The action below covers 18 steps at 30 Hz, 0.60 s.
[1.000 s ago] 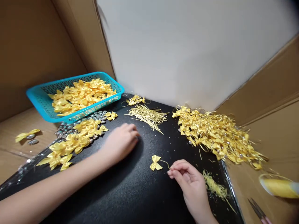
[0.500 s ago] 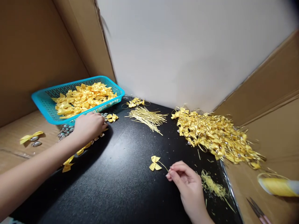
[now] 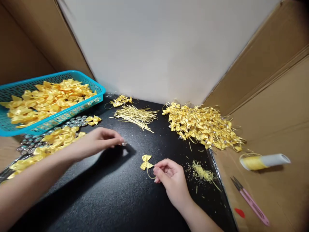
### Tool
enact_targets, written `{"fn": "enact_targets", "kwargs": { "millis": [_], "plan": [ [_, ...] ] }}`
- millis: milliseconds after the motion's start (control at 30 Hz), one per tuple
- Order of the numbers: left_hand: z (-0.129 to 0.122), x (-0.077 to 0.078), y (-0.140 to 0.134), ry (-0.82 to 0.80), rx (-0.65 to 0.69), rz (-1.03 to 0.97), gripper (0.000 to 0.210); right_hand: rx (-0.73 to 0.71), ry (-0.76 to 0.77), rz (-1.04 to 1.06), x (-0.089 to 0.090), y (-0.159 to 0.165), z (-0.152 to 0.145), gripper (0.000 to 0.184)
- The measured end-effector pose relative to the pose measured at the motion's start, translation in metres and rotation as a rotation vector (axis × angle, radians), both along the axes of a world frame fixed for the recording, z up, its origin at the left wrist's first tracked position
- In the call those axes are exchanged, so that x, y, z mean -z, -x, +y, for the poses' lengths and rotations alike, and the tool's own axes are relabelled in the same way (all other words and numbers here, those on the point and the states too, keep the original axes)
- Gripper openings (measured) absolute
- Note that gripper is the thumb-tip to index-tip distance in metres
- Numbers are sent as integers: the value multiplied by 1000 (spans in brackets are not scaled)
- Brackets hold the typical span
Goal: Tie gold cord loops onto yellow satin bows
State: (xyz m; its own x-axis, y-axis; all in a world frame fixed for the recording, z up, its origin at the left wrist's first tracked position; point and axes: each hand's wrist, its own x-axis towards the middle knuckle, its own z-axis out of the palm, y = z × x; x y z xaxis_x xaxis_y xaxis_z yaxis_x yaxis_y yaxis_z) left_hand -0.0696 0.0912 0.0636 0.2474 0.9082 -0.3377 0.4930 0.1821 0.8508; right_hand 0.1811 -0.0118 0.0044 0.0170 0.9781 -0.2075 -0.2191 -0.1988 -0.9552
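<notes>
My left hand (image 3: 103, 140) is above the black tabletop (image 3: 106, 193), its thumb and fingertips pinched on a small silvery bead (image 3: 124, 143). To its right, my right hand (image 3: 170, 177) pinches the thin cord of a yellow ribbon bow (image 3: 146, 162). The bow stands out to the left of the fingertips, and a loop of its cord hangs below. A gap separates the bead from the bow. Behind my left forearm lie loose yellow bows (image 3: 61, 137) and several silvery beads (image 3: 31, 141).
A turquoise basket (image 3: 72, 112) of yellow bows stands at the left. Cut cords (image 3: 136, 116) lie at the back, near a heap of corded bows (image 3: 202, 125). Thread scraps (image 3: 202, 172), a cord spool (image 3: 263, 161), pink-handled snips (image 3: 252, 203) and a red scrap (image 3: 239, 212) are at the right.
My left hand has come away from the beads beside the basket, moving right and nearer with a bead in its fingertips. My right hand still holds the bow's cord, now looped. The view has turned right.
</notes>
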Motion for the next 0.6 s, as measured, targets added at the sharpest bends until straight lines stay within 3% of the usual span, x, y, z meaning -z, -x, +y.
{"fn": "enact_targets", "kwargs": {
  "millis": [33, 133, 233, 367, 600],
  "plan": [
    [-5, 4, -16, 99, 55, -112, 33, 2, 16, 2, 0, 1, 0, 22],
    [-18, 18, -61, 342, -46, -467, 35, 28, 34, 1, -1, 3, 2, 21],
    [-28, 31, -88, 472, -70, -627, 34, 54, 20, 0, -2, 2, 3, 20],
    [-33, 35, -100, 471, -91, -678, 35, 78, 2, -12, -2, 0, 5, 17],
    [-35, 41, -96, 341, -96, -611, 36, 111, -24, -20, -3, -2, 4, 16]
  ]
}}
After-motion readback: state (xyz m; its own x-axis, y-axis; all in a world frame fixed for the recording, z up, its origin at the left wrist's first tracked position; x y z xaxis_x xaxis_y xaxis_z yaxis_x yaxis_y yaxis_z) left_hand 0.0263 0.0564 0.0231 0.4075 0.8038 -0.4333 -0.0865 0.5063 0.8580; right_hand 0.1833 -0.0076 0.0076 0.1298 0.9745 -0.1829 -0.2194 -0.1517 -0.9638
